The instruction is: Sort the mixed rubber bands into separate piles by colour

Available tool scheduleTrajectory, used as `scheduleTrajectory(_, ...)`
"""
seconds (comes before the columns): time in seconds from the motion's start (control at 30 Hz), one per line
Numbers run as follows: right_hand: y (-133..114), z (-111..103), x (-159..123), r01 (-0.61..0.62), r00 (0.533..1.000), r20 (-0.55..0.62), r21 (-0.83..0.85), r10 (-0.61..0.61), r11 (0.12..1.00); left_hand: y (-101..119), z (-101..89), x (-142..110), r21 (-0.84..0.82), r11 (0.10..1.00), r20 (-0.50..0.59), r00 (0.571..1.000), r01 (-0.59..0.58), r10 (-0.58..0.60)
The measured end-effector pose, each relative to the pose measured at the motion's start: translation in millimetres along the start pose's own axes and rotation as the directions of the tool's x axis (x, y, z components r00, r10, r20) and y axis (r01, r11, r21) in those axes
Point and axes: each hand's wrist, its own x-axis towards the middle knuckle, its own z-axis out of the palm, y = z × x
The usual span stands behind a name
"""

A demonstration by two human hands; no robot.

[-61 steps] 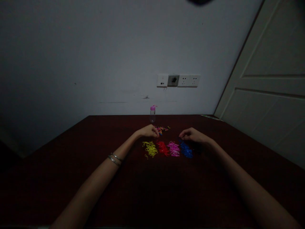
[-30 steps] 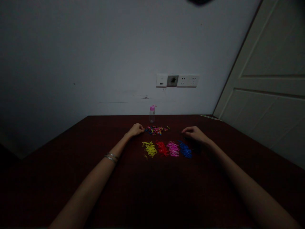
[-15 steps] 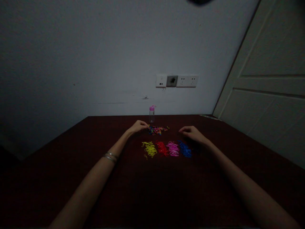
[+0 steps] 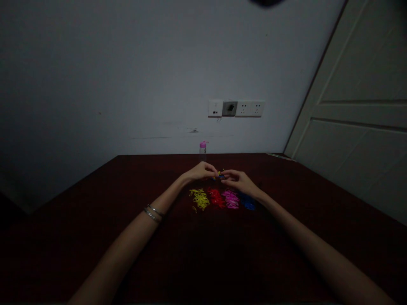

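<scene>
Small rubber bands lie sorted by colour on the dark red table (image 4: 203, 241). From left to right are a yellow pile (image 4: 200, 199), a red pile (image 4: 216, 198), a pink pile (image 4: 231, 198) and a blue pile (image 4: 248, 202). Behind them, my left hand (image 4: 201, 170) is closed in a pinch on rubber bands (image 4: 220, 174) showing yellow and blue. My right hand (image 4: 241, 182) meets it from the right, its fingertips on the same bands. Both hands largely hide the mixed bands beneath them. Dim light blurs which band each hand grips.
A clear bottle with a pink lid (image 4: 202, 145) stands behind my left hand, near the wall. Socket plates (image 4: 249, 108) are on the wall above. A white panelled door (image 4: 359, 123) stands at the right. One loose yellow band (image 4: 194, 209) lies before the yellow pile.
My left hand has moved right from the mixed pile's left edge. My right hand has moved left to meet it, and together they now cover most of the mixed bands.
</scene>
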Motion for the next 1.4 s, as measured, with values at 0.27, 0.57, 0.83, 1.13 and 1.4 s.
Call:
scheduleTrajectory(0.27, 0, -2, 1, -0.054, 0.997, -0.064, 0.004, 0.054, 0.999, -2, 2.9, 0, 0.023, 1.0, 0.007, 1.0, 0.02, -0.02)
scheduleTrajectory(0.57, 3, -66, -5, -0.11, 0.994, -0.003, -0.241, 0.113, 0.964, -11, -3.4, 2, -0.012, 0.999, -0.028, 0.999, 0.029, -0.03)
scheduleTrajectory(0.83, 46, -129, -24, -0.278, 0.932, 0.142, -0.307, 0.333, 0.91, -16, -4.2, 1, -0.004, 0.998, -0.041, 0.997, 0.066, -0.066)
scheduleTrajectory(1.13, 19, -99, -15, -0.128, 0.991, -0.025, -0.405, 0.129, 0.905, -14, -1.3, 2, -0.008, 0.999, -0.007, 0.999, 0.033, -0.033)
scheduleTrajectory(1.4, -6, -15, -11, 0.121, 0.99, 0.104, -0.3, -0.094, 0.946, -8, 4.6, 0, 0.007, 1.0, 0.052, 0.999, 0.001, -0.001)
